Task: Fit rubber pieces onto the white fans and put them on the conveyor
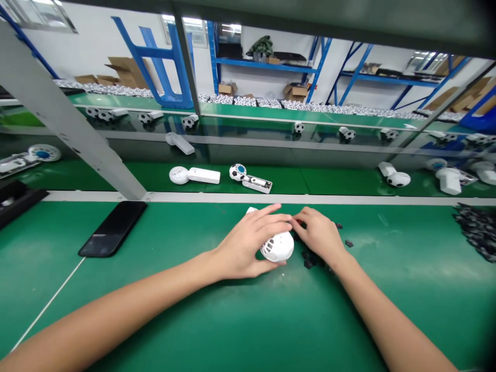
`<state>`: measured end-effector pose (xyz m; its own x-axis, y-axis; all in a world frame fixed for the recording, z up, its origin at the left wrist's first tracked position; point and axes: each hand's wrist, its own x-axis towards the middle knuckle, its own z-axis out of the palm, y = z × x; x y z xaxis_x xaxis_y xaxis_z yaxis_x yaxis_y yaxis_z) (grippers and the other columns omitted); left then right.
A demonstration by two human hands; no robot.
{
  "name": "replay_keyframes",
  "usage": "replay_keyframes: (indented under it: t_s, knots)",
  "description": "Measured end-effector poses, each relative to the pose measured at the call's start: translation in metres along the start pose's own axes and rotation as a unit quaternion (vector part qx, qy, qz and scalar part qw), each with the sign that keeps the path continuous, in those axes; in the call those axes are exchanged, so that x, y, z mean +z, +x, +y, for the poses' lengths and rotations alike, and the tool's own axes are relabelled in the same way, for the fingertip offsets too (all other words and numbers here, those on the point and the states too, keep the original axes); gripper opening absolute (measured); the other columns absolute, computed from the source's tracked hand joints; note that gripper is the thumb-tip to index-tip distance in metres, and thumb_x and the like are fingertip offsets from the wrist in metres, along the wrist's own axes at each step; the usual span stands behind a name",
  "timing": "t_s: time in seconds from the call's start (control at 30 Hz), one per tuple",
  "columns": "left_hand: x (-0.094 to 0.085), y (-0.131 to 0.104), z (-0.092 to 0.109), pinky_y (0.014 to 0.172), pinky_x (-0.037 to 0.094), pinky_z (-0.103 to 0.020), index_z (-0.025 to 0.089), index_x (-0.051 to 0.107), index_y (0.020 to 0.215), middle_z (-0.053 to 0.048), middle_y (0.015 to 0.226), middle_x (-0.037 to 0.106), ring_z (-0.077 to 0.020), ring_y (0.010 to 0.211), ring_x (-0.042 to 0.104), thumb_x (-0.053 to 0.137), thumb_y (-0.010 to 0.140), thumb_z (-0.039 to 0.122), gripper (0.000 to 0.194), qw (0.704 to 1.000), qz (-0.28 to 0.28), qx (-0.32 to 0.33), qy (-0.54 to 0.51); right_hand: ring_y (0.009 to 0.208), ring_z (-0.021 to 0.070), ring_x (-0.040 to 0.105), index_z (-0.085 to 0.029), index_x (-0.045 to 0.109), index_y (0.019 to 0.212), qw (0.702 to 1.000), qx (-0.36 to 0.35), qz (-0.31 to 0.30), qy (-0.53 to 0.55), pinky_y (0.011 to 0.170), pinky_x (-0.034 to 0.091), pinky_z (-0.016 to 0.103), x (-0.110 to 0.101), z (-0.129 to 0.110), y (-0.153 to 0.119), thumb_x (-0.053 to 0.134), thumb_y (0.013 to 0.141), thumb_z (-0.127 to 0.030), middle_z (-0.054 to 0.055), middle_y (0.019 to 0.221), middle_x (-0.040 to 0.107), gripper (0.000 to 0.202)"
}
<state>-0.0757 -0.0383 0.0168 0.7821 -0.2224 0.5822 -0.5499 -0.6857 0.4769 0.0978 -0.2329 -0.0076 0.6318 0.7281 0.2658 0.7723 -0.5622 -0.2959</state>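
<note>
White plastic shows in the left hand (pixel 248 245): a round-headed device (pixel 279 248), clasped between thumb and fingers above the green tabletop (pixel 217 325). Just right of that grip, the right hand (pixel 318 232) has its fingertips bunched near the device; whether they pinch anything, I cannot tell. Small black pieces (pixel 309 260) lie beneath and beside the right hand. Beyond the grip sits a football-patterned unit (pixel 251 179); well left of it, a black phone (pixel 113 229)

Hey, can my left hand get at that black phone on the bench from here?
Probably, yes: nothing stands between the left hand and the phone, though it's holding a white piece.
</note>
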Motion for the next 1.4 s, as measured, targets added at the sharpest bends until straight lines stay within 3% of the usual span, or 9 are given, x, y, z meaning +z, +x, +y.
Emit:
replay_keyframes:
  t_s: [0.13,0.23,0.4,0.57,0.7,0.93,1.13,1.27,1.4]
  knots:
    - [0.01,-0.021,-0.011,0.091,0.048,-0.048,0.031,0.056,0.14,-0.013,0.117,0.064,-0.0324,0.108,0.062,0.078,0.083,0.045,0.064,0.989,0.016,-0.031,0.144,0.081,0.0221,0.065,-0.024,0.063,0.099,0.994,0.021,0.04,0.098,0.067,0.046,0.033,-0.006,-0.01,-0.003,0.043,0.109,-0.037,0.005,0.093,0.069,0.026]
    - [0.012,-0.028,-0.009,0.078,0.047,-0.041,0.027,0.051,0.144,-0.011,0.108,0.068,-0.0278,0.091,0.064,0.076,0.083,0.05,0.07,0.984,0.032,-0.077,0.156,0.074,0.0208,0.063,-0.023,0.062,0.101,0.976,0.037,0.029,0.214,0.068,0.049,0.033,-0.019,-0.02,-0.013,0.047,0.108,-0.043,0.004,0.088,0.069,0.026]
    - [0.009,-0.024,-0.004,0.084,0.053,-0.039,0.028,0.044,0.142,-0.009,0.123,0.072,-0.0263,0.097,0.073,0.077,0.084,0.05,0.07,0.979,0.108,-0.149,0.084,0.059,0.0148,0.057,-0.022,0.072,0.088,0.9,0.044,-0.039,0.432,0.052,0.048,0.028,-0.036,-0.046,-0.032,0.074,0.094,-0.046,0.002,0.08,0.068,0.025]
    - [0.01,-0.028,-0.004,0.08,0.054,-0.039,0.028,0.045,0.142,-0.007,0.12,0.075,-0.0283,0.093,0.075,0.077,0.083,0.046,0.07,0.981,0.08,-0.146,0.096,0.051,0.0113,0.058,-0.021,0.07,0.079,0.855,0.044,-0.093,0.508,0.048,0.051,0.024,-0.033,-0.064,-0.04,0.079,0.09,-0.044,-0.001,0.073,0.066,0.027]
    - [0.013,-0.03,-0.006,0.078,0.054,-0.041,0.026,0.044,0.144,-0.009,0.124,0.073,-0.0306,0.092,0.074,0.074,0.084,0.048,0.071,0.979,0.044,-0.147,0.132,0.054,0.0146,0.064,-0.021,0.071,0.082,0.881,0.071,-0.105,0.456,0.051,0.053,0.025,-0.028,-0.071,-0.043,0.077,0.091,-0.047,0.001,0.071,0.069,0.028]
    - [0.013,-0.025,0.003,0.073,0.056,-0.036,0.03,0.039,0.15,-0.003,0.112,0.078,-0.0276,0.087,0.077,0.071,0.083,0.044,0.076,0.956,0.007,-0.259,0.135,0.053,0.0123,0.06,-0.022,0.071,0.08,0.925,0.042,-0.034,0.375,0.047,0.048,0.023,-0.018,-0.077,-0.041,0.076,0.091,-0.042,0.001,0.077,0.073,0.023]
    - [0.01,-0.022,0.011,0.068,0.056,-0.037,0.028,0.041,0.148,-0.004,0.112,0.077,-0.0281,0.082,0.076,0.078,0.069,0.069,0.096,0.952,0.004,-0.297,0.07,0.053,0.0124,0.056,-0.022,0.067,0.071,0.94,0.007,-0.013,0.341,0.05,0.046,0.024,-0.013,-0.074,-0.041,0.081,0.089,-0.037,-0.002,0.068,0.068,0.027]
    - [0.009,-0.022,0.012,0.069,0.056,-0.034,0.029,0.049,0.139,-0.002,0.113,0.077,-0.0253,0.083,0.076,0.077,0.074,0.07,0.082,0.956,0.031,-0.282,0.068,0.061,0.0139,0.057,-0.022,0.067,0.07,0.94,-0.039,0.004,0.339,0.057,0.046,0.026,-0.011,-0.076,-0.04,0.08,0.09,-0.026,-0.003,0.066,0.066,0.024]
    - [0.008,-0.023,0.011,0.07,0.055,-0.033,0.026,0.049,0.137,-0.003,0.114,0.077,-0.0235,0.083,0.076,0.077,0.077,0.069,0.079,0.967,0.041,-0.237,0.082,0.075,0.0158,0.062,-0.022,0.066,0.08,0.93,-0.079,0.02,0.359,0.07,0.048,0.028,-0.011,-0.078,-0.04,0.08,0.09,-0.02,-0.001,0.081,0.069,0.018]
